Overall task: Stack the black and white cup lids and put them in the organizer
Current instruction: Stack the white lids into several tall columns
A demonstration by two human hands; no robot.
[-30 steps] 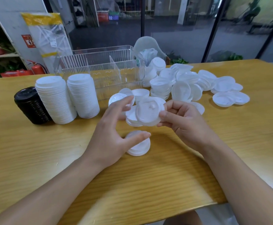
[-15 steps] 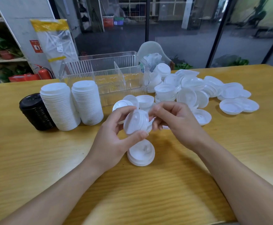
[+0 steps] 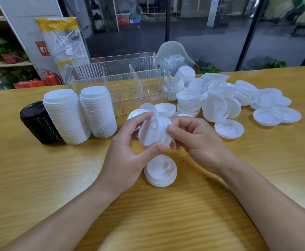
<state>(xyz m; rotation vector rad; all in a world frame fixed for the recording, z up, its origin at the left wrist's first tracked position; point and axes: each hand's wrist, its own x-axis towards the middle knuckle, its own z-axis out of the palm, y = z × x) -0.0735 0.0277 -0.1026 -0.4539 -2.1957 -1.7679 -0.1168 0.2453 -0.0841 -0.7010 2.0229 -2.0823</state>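
Both hands hold a small stack of white lids (image 3: 153, 132) above the table. My left hand (image 3: 124, 156) grips it from the left with thumb below and fingers above. My right hand (image 3: 193, 140) pinches its right edge. Under them a short stack of white lids (image 3: 160, 171) lies on the wood. Two tall white lid stacks (image 3: 64, 116) (image 3: 98, 113) and a black lid stack (image 3: 39, 122) stand at the left. The clear organizer (image 3: 122, 82) stands behind, its compartments holding no lids.
Several loose white lids (image 3: 215, 105) are scattered across the table's right half, with more at the far right (image 3: 276, 115). A plastic bag (image 3: 173, 64) lies behind the organizer. The wooden table (image 3: 39, 178) runs to the front edge.
The right hand brought its lids onto the left hand's, and both now hold one joined stack, tilted on its side. The camera view shifted slightly.
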